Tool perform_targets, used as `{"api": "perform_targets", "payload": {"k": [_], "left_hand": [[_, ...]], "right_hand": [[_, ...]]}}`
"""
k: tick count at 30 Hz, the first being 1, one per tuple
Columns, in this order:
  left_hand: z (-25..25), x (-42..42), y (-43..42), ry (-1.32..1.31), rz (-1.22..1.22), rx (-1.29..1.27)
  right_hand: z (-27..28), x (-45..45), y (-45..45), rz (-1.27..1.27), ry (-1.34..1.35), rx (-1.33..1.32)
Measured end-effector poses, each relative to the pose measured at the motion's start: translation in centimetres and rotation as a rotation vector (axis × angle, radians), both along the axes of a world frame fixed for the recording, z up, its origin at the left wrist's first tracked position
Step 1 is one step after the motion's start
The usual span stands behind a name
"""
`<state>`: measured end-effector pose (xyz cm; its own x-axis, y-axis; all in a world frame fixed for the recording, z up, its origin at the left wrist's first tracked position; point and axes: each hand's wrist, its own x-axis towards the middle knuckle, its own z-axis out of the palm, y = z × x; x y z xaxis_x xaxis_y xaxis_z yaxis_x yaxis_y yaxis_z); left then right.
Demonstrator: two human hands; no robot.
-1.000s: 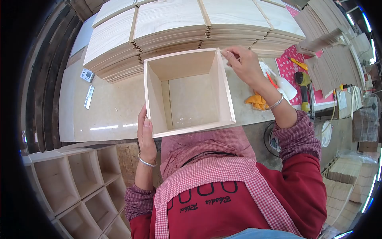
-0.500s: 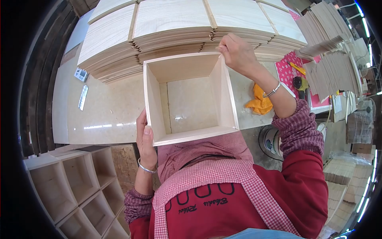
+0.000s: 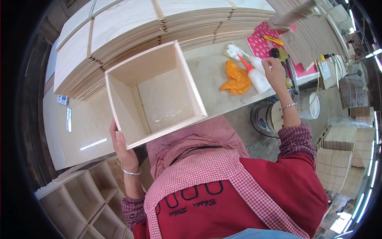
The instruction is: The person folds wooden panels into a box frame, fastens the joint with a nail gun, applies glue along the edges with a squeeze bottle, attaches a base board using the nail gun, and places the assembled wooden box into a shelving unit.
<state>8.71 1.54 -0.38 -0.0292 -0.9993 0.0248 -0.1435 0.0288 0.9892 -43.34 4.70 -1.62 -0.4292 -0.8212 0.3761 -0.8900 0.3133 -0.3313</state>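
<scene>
My left hand (image 3: 125, 151) grips the near left edge of an open wooden box (image 3: 195, 97), thumb on the rim and fingers behind the wall. The square frame is tilted, and its opening faces me. Over the right of the table, my right hand (image 3: 275, 73) has its fingers curled together beside a white squeeze bottle with a red nozzle (image 3: 259, 82). Whether those fingers hold anything is hidden. An orange cloth (image 3: 236, 78) lies left of the bottle, and a small board with white paste (image 3: 234, 51) is behind it.
Stacked wooden boards (image 3: 131, 30) line the table's far side. A yellow cutter (image 3: 272, 40) lies on a pink patterned cloth (image 3: 258, 36), near a power tool (image 3: 279, 53). Wooden compartments (image 3: 77, 199) stand at lower left; a white bucket (image 3: 310, 106) stands right, below the table.
My right hand has left the box's far right corner and moved right to the bottles. In my left hand the box has turned anticlockwise and shifted left. The view has swung right.
</scene>
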Motion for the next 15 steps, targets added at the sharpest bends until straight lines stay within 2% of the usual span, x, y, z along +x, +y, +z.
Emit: {"api": "perform_targets", "payload": {"k": [2,4,8,10,11,13,14,15], "left_hand": [[0.1,-0.2,-0.1,-0.015,0.001,0.007],[0.7,-0.6,-0.1,0.07,0.021,0.039],[0.2,-0.3,-0.1,0.117,0.057,0.084],[0.1,-0.3,-0.2,0.13,0.049,0.092],[0.0,-0.2,0.0,0.121,0.055,0.087],[0.0,-0.3,0.0,0.177,0.096,0.137],[0.0,-0.2,-0.1,0.173,0.1,0.13],[-0.1,-0.2,-0.2,0.168,0.088,0.129]], "right_hand": [[-0.5,-0.9,2.4,-0.044,0.036,0.009],[0.2,-0.3,4.0,-0.117,-0.314,0.211],[-2.6,0.4,6.0,-0.076,-0.378,0.149],[-3.0,0.9,6.0,-0.17,-0.524,0.227],[-3.6,1.1,6.1,-0.163,-0.533,0.225],[-4.8,1.5,6.3,-0.031,-0.314,0.171],[-5.0,1.7,6.4,-0.025,-0.319,0.166],[-5.0,1.9,6.5,-0.045,-0.431,0.131]]}}
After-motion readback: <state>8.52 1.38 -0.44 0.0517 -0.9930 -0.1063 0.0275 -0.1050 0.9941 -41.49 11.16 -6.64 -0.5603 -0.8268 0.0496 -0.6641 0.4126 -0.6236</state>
